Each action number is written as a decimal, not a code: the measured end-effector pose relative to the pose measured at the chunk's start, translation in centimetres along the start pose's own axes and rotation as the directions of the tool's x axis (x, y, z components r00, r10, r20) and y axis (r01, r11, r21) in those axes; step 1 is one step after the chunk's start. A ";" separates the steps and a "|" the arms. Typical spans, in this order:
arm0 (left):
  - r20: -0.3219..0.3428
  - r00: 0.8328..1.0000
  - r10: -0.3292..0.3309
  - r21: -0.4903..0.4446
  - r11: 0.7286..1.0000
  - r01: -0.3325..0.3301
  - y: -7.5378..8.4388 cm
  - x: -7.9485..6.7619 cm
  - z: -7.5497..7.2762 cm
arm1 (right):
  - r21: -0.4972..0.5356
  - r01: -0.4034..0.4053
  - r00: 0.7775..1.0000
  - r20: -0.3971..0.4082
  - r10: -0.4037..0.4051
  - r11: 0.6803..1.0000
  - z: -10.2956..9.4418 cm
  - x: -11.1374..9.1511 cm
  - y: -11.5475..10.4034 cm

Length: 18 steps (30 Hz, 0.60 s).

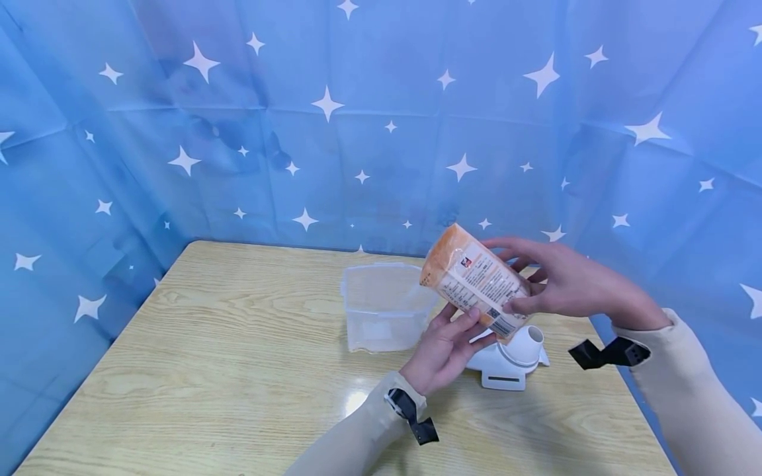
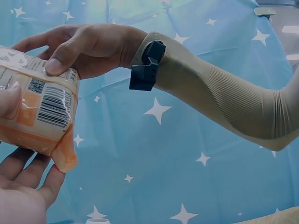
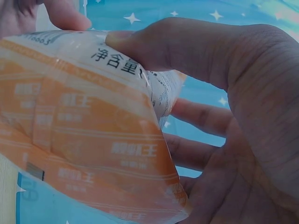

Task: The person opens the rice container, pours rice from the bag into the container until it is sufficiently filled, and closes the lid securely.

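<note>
An orange-and-white plastic packet [image 1: 476, 281] is held tilted above the table, its printed label and barcode toward the head camera. From below, my left hand [image 1: 448, 344] grips its lower edge, thumb on the label side. My right hand [image 1: 553, 277] holds the right end of the packet. In the right wrist view, the right thumb [image 3: 154, 44] presses the printed face while the other fingers lie along the far side. The packet's contents cannot be made out. The left wrist view shows the barcode [image 2: 53, 106] and an orange corner flap [image 2: 64, 151].
A clear plastic box [image 1: 381, 327] stands on the wooden table [image 1: 226, 357], left of the packet. Under the packet and partly hidden lies a white plastic part [image 1: 506, 367] with a round spout and a slotted tab. A blue star-patterned curtain [image 1: 381, 132] hangs behind.
</note>
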<state>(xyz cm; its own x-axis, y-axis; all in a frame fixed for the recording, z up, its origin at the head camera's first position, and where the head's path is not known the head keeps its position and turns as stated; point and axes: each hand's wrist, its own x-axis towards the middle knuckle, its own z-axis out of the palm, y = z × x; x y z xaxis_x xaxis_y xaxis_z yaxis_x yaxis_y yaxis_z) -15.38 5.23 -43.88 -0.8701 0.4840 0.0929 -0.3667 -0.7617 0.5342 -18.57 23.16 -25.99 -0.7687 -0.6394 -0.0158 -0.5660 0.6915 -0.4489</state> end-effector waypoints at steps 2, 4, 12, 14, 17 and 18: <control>0.005 1.000 -0.003 -0.004 1.000 0.003 0.0 0.0 0.0 | 0.001 -0.001 1.000 0.002 0.001 1.000 0.0 -0.1 -0.1; 0.010 1.000 -0.004 -0.006 1.000 0.004 0.0 0.0 0.0 | 0.006 0.002 1.000 0.004 -0.002 1.000 -0.1 -0.1 -0.2; 0.013 1.000 -0.005 -0.023 1.000 0.006 0.0 0.0 -0.3 | 0.022 0.011 1.000 0.014 -0.011 1.000 -0.3 0.1 -0.4; 0.007 1.000 -0.002 -0.024 1.000 0.002 0.1 0.0 -0.3 | 0.029 0.012 1.000 0.019 -0.013 1.000 -0.4 0.2 -0.5; -0.005 1.000 0.001 -0.024 1.000 -0.001 0.1 0.0 -0.3 | 0.031 0.015 1.000 0.026 -0.016 0.999 -0.4 0.4 -0.5; -0.007 1.000 0.001 -0.025 1.000 -0.001 0.1 0.0 -0.3 | 0.032 0.013 0.999 0.029 -0.014 0.999 -0.4 0.4 -0.5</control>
<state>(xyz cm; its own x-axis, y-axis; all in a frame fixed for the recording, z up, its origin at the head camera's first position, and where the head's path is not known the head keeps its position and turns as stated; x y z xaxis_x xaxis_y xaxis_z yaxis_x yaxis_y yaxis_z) -15.53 5.01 -44.09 -0.8730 0.4799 0.0872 -0.3737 -0.7729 0.5128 -18.71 22.65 -25.37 -0.7515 -0.6588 -0.0353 -0.5664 0.6717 -0.4775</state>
